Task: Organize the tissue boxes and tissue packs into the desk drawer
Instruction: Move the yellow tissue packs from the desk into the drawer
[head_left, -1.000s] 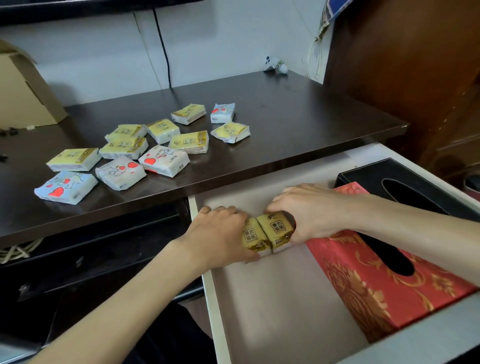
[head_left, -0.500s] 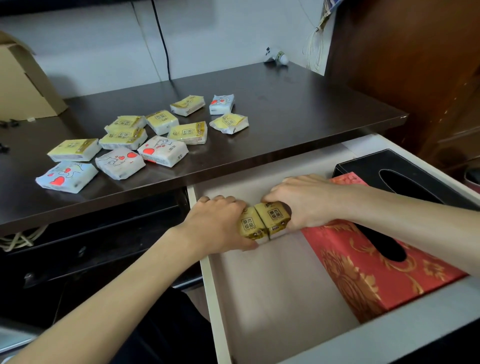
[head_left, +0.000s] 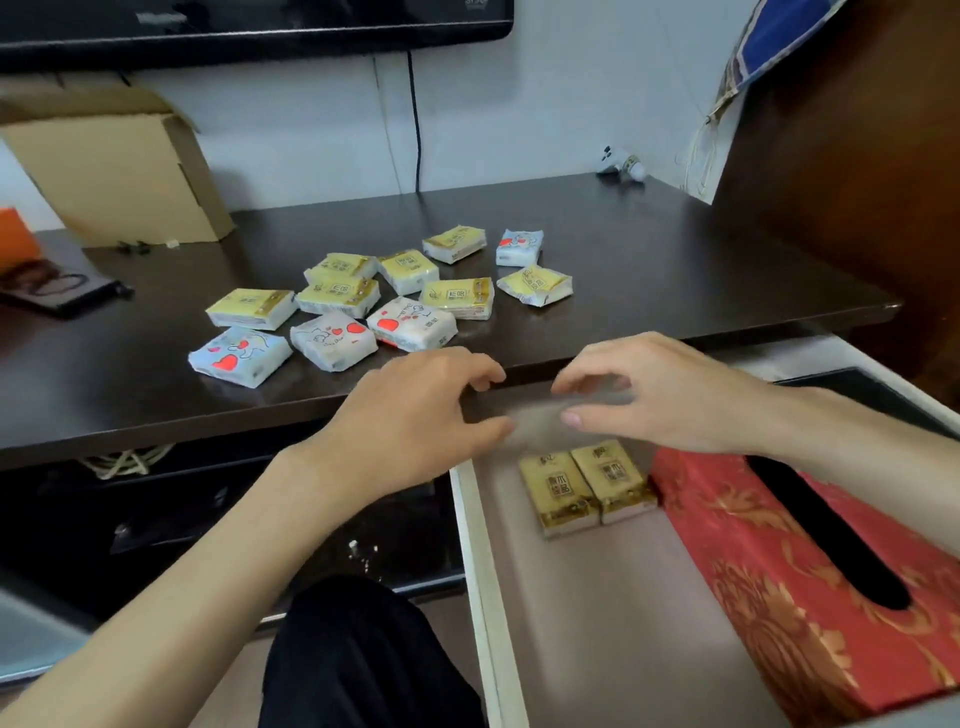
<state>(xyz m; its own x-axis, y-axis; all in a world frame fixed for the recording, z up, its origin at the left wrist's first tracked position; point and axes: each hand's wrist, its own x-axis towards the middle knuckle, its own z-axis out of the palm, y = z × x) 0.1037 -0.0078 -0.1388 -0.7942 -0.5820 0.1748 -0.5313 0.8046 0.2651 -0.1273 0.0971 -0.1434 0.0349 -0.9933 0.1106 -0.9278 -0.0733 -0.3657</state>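
Two gold tissue packs (head_left: 587, 486) lie side by side in the open white drawer (head_left: 480, 571), against a red and gold tissue box (head_left: 810, 587). A black tissue box (head_left: 872, 389) sits behind it, mostly hidden by my right arm. My left hand (head_left: 415, 415) and my right hand (head_left: 654, 389) hover above the drawer's back end, fingers apart, holding nothing. Several yellow tissue packs (head_left: 457, 296) and heart-printed white and blue packs (head_left: 239, 356) lie scattered on the dark desk top (head_left: 675, 270).
A cardboard box (head_left: 119, 171) stands at the desk's back left, a dark flat object (head_left: 57, 291) at the far left. A black cable (head_left: 415, 119) runs down the wall. A small white item (head_left: 621, 166) sits at the back right. Brown furniture (head_left: 857, 156) flanks the right.
Both hands let go of the two gold packs and rose up towards the desk edge. The packs now lie in the drawer beside the red box. The view tilted up.
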